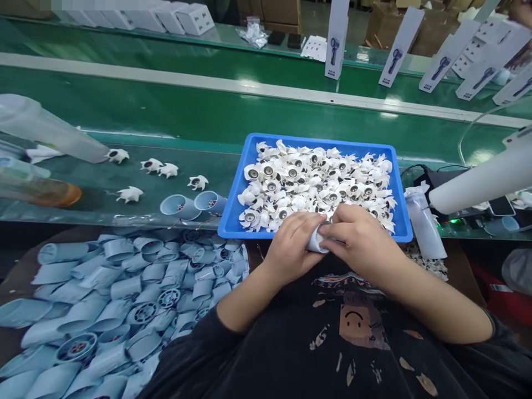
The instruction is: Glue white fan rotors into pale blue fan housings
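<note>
My left hand (294, 244) is wrapped round a light blue fan housing (316, 241), a short tube held at the front edge of the blue tray (231, 220). At the tube's upper end, the fingers of my right hand (353, 235) are pinched together; whether they hold a small part there is hidden. Many white fan impellers (293, 173) with dark round hubs fill the tray behind my hands. Two more blue housings (179, 206) lie on their sides left of the tray, near several loose impellers (129, 194).
A large heap of blue housings (166, 277) lies at the lower left. Clear bottles (50, 124) stand at the left. A white tubular device (477, 177) juts in from the right. White boxes with fan pictures (336, 41) line the far side of the green conveyor (199, 102).
</note>
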### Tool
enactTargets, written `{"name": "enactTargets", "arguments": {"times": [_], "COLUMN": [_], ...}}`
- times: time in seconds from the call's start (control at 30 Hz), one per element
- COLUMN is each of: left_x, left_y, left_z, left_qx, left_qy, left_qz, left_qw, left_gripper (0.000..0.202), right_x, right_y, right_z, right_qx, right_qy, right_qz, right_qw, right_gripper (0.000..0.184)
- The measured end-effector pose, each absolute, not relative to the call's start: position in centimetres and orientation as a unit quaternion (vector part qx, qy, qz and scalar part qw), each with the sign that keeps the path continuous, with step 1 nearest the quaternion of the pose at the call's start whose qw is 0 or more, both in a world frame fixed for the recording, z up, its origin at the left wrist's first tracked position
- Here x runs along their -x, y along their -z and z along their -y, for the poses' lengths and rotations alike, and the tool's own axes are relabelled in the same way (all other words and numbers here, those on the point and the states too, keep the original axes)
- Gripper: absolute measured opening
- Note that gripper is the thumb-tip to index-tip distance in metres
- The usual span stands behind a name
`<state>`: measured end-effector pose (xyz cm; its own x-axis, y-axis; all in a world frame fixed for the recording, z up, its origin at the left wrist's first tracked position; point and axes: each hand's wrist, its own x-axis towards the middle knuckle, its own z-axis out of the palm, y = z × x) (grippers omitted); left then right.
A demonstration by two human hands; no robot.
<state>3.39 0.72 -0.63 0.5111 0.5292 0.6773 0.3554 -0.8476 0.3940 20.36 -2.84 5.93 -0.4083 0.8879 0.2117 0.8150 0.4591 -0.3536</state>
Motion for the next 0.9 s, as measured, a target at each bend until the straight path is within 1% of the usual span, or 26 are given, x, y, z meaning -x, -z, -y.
{"name": "enactTargets", "arguments": {"times": [0.07, 0.17, 0.27, 0.33, 0.37, 0.4, 0.47, 0.57, 0.63, 0.7, 0.73, 0.83, 0.9], "left_x": [-3.6, -3.8, -3.7, -3.7, -3.7, -3.8, -4.0, -4.3, -4.4, -4.5, -4.6, -4.8, -4.8], "left_y": [0.7, 0.7, 0.7, 0.6, 0.6, 0.6, 0.7, 0.8, 0.9, 1.0, 1.1, 1.2, 1.4], "left_z": [-0.3, -0.2, -0.5, -0.7, -0.8, -0.9, -1.0, -1.2, -1.3, -1.5, -1.6, -1.9, -2.0], "left_qx": [-0.857, -0.846, -0.832, -0.822, -0.818, -0.814, -0.813, -0.820, -0.824, -0.825, -0.827, -0.835, -0.835], "left_qy": [-0.426, -0.429, -0.439, -0.449, -0.455, -0.462, -0.470, -0.464, -0.465, -0.469, -0.468, -0.451, -0.449], "left_qz": [-0.268, -0.282, -0.285, -0.292, -0.294, -0.295, -0.288, -0.278, -0.267, -0.261, -0.261, -0.264, -0.258], "left_qw": [0.112, 0.144, 0.182, 0.194, 0.193, 0.190, 0.185, 0.185, 0.184, 0.175, 0.170, 0.171, 0.184], "left_gripper": [0.043, 0.042, 0.041, 0.043, 0.044, 0.046, 0.050, 0.054, 0.054, 0.056, 0.057, 0.059, 0.060], "right_x": [-20.5, -21.0, -21.7, -22.0, -22.1, -22.2, -22.3, -22.5, -22.7, -22.8, -22.8, -23.0, -23.1], "right_y": [-6.1, -6.5, -6.7, -6.5, -6.3, -6.0, -5.6, -5.2, -5.2, -5.1, -5.1, -4.9, -4.8], "right_z": [2.7, 2.9, 3.5, 4.0, 4.2, 4.3, 4.5, 4.6, 4.6, 4.5, 4.5, 4.4, 4.3], "right_qx": [0.508, 0.507, 0.491, 0.475, 0.468, 0.463, 0.462, 0.462, 0.452, 0.453, 0.458, 0.449, 0.439], "right_qy": [-0.126, -0.151, -0.149, -0.120, -0.100, -0.081, -0.043, -0.001, 0.006, -0.001, 0.004, 0.027, 0.029], "right_qz": [0.832, 0.824, 0.817, 0.814, 0.815, 0.820, 0.828, 0.823, 0.827, 0.834, 0.832, 0.819, 0.822], "right_qw": [0.183, 0.204, 0.263, 0.314, 0.326, 0.327, 0.313, 0.332, 0.335, 0.315, 0.313, 0.356, 0.362], "right_gripper": [0.012, 0.015, 0.027, 0.038, 0.039, 0.040, 0.046, 0.043, 0.049, 0.058, 0.058, 0.046, 0.047]}}
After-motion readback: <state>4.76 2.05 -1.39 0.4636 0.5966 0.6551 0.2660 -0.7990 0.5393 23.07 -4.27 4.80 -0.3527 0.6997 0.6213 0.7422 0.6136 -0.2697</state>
